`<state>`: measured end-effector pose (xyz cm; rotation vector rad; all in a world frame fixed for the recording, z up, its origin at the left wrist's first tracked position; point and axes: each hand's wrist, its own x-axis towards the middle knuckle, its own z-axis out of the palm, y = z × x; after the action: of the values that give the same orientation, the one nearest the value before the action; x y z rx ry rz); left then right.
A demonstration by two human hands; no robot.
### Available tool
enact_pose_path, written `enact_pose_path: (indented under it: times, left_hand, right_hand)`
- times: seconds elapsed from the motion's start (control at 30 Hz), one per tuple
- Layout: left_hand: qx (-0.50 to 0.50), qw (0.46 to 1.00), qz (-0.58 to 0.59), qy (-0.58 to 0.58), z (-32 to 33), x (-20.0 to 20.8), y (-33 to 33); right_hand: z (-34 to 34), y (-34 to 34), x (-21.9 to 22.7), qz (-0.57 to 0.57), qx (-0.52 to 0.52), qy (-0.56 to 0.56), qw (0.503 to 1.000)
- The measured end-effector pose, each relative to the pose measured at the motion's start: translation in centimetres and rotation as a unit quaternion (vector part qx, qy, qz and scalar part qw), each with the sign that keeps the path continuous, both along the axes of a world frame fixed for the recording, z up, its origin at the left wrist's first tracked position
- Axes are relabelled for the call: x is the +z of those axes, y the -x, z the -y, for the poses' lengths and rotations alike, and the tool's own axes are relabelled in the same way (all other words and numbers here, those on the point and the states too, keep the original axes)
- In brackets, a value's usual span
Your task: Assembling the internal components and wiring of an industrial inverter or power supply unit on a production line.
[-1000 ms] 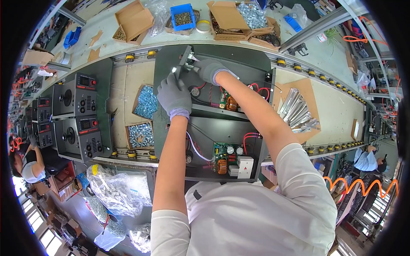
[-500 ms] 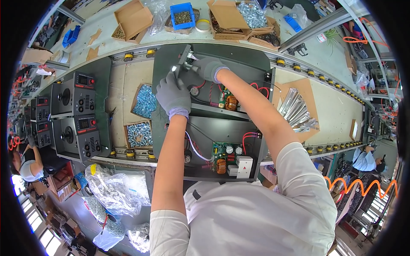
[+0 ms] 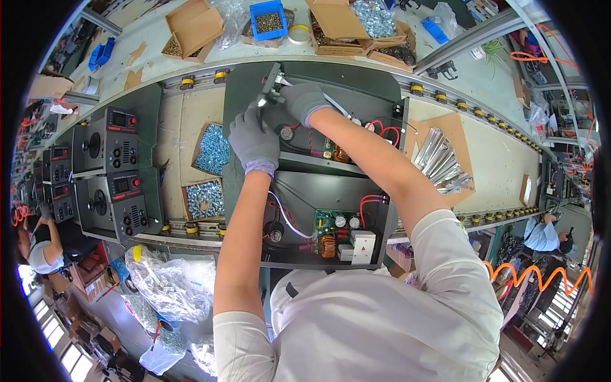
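Note:
Two dark open metal housings lie one beyond the other on a dark green board (image 3: 238, 83). Over the left end of the far housing (image 3: 356, 86), both my hands, in grey gloves, work at its upright front panel (image 3: 272, 75). My left hand (image 3: 254, 137) grips the panel from its outer side, with a bright glint at the fingertips. On the inner side my right hand (image 3: 303, 102) has its fingers closed by the panel's back; what they hold is hidden. A white wire (image 3: 336, 104) runs rightward past that hand. The near housing (image 3: 299, 191) contains a green circuit board (image 3: 326, 221).
Boxes of bluish screws (image 3: 213, 149) stand left of the board. Finished-looking housings with dials (image 3: 121, 143) are further left. Metal strips (image 3: 439, 159) lie on cardboard at right. Across the far bench are a blue bin (image 3: 268, 22) and open cartons (image 3: 194, 28).
The whole view has shifted slightly. My right hand has moved a little left along the panel, and the white wire beside it now shows. My left hand stays at the panel.

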<state>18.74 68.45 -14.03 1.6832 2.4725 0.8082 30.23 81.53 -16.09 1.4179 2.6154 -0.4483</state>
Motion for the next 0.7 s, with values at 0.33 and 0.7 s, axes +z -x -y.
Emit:
enact_pose_path:
  times: [0.33,0.7]
  left_hand:
    - [0.038,0.998,0.023,0.037,0.4,1.1,-0.2]
    - [0.037,0.999,-0.004,0.006,0.3,0.4,0.2]
  right_hand:
    - [5.9,-4.2,9.0,0.07,-0.056,0.114,0.989]
    - [7.5,-5.0,6.3,-0.22,0.016,0.165,0.961]
